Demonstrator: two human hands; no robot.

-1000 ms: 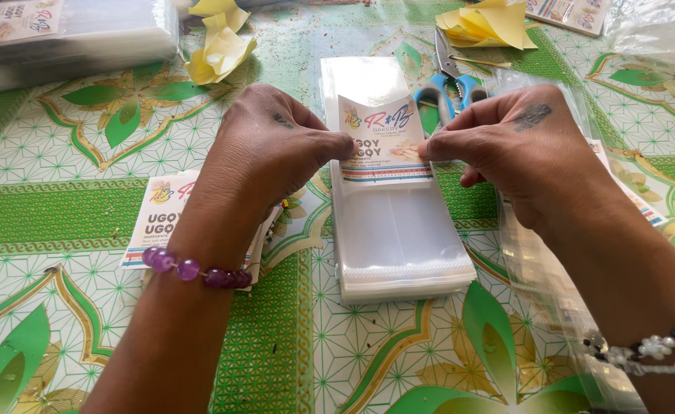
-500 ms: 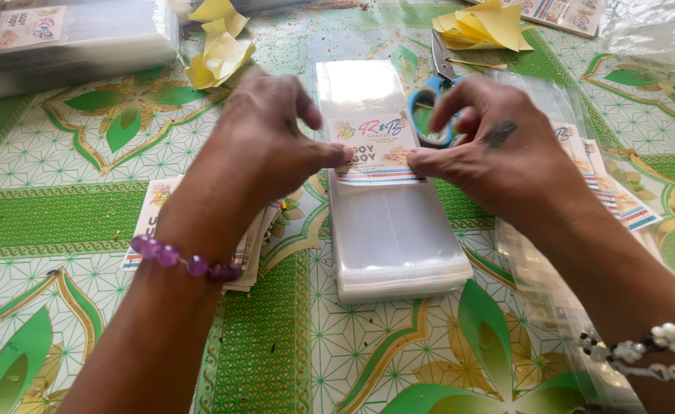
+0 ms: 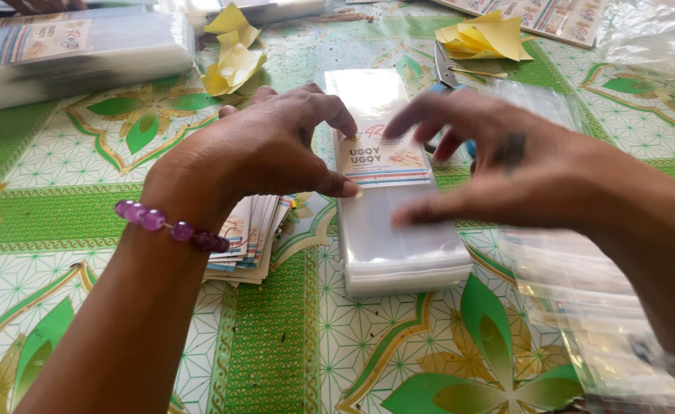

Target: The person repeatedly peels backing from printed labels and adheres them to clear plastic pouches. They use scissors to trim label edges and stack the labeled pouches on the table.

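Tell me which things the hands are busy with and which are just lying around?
Busy with:
- left hand and right hand, on the printed card
- stack of clear bags under the card
- pile of printed cards beneath the left wrist

Lying around:
- yellow paper scraps
- scissors
- wrapped bundle of bags
- loose clear bags
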